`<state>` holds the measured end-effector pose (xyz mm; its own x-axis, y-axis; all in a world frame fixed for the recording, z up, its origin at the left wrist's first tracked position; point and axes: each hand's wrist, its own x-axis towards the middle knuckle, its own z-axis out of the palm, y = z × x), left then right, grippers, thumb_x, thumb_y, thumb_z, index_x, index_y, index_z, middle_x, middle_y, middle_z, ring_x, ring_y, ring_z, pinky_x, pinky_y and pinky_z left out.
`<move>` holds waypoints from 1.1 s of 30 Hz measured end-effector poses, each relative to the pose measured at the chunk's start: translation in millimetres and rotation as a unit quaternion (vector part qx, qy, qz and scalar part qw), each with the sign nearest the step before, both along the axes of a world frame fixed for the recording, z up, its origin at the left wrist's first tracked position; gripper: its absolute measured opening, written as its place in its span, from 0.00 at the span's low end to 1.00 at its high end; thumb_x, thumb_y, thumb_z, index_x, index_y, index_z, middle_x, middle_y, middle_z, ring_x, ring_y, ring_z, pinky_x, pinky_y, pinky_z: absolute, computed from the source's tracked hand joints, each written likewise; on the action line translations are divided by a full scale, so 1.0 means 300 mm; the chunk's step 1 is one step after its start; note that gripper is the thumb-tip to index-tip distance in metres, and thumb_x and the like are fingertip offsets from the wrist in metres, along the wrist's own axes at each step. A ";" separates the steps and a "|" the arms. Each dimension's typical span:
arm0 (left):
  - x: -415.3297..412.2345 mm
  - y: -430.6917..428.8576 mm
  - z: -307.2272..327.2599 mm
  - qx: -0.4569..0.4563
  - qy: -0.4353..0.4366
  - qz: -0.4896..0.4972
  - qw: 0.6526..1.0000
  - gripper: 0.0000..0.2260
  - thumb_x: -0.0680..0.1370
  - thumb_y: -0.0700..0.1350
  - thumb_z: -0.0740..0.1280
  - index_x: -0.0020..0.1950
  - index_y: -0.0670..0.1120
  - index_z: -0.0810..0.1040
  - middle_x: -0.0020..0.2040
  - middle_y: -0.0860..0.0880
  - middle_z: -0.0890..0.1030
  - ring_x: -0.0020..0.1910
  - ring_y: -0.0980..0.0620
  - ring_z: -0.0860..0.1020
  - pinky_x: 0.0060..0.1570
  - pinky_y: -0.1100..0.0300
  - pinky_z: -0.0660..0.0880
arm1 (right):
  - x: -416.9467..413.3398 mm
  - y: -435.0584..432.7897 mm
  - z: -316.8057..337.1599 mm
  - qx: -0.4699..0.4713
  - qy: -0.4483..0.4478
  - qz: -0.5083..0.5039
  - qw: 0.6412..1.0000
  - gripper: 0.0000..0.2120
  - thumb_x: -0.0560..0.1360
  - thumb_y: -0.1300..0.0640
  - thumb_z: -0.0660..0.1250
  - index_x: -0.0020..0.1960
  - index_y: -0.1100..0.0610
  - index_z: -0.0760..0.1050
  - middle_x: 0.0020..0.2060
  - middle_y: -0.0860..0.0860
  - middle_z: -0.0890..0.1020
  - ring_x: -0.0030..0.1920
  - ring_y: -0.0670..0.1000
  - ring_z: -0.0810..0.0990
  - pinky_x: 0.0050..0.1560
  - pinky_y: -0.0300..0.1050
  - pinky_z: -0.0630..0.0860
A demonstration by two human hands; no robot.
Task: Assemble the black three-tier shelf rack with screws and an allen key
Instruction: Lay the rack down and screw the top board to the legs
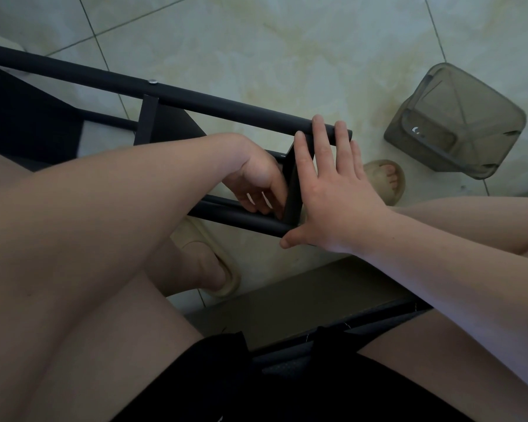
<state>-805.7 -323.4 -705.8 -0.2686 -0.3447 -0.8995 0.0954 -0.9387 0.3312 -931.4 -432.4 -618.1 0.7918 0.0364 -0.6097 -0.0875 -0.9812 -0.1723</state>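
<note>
The black shelf rack [195, 99] lies on its side across the tiled floor, its round poles running from upper left to centre. A silver screw head [152, 81] shows on the upper pole. A black end shelf panel [293, 184] stands between the two poles near the rack's end. My right hand [333, 190] lies flat with straight fingers against the outer side of that panel, fingertips over the upper pole's end. My left hand [256, 181] reaches down on the inner side of the panel by the lower pole [241, 219], fingers curled; what it holds is hidden.
A smoky translucent plastic bin [457, 123] lies tipped on the floor at the right. My feet in beige slippers [214, 269] rest under and beside the rack. My bare knees fill the lower part of the view.
</note>
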 end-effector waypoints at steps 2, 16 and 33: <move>-0.009 -0.008 -0.002 -0.007 -0.005 -0.007 1.000 0.04 0.77 0.41 0.69 0.51 0.45 0.82 0.37 0.53 0.82 0.38 0.54 0.77 0.43 0.60 0.75 | -0.001 -0.001 -0.001 -0.001 0.000 0.001 1.000 0.73 0.61 0.26 0.74 0.80 0.59 0.28 0.77 0.61 0.27 0.77 0.68 0.28 0.78 0.63 0.35; -0.017 -0.020 0.001 -0.015 0.006 0.018 1.000 0.08 0.77 0.36 0.68 0.56 0.41 0.80 0.39 0.49 0.81 0.38 0.54 0.76 0.44 0.61 0.74 | 0.001 -0.002 -0.002 -0.001 -0.003 0.002 1.000 0.73 0.61 0.27 0.75 0.80 0.60 0.29 0.77 0.61 0.27 0.77 0.68 0.28 0.78 0.64 0.35; -0.014 -0.008 0.003 0.003 0.015 -0.002 1.000 0.02 0.77 0.40 0.69 0.47 0.45 0.81 0.36 0.52 0.79 0.31 0.57 0.71 0.32 0.66 0.66 | -0.001 0.000 -0.002 -0.002 -0.006 0.001 1.000 0.73 0.61 0.27 0.75 0.80 0.59 0.29 0.77 0.61 0.28 0.77 0.68 0.28 0.77 0.63 0.35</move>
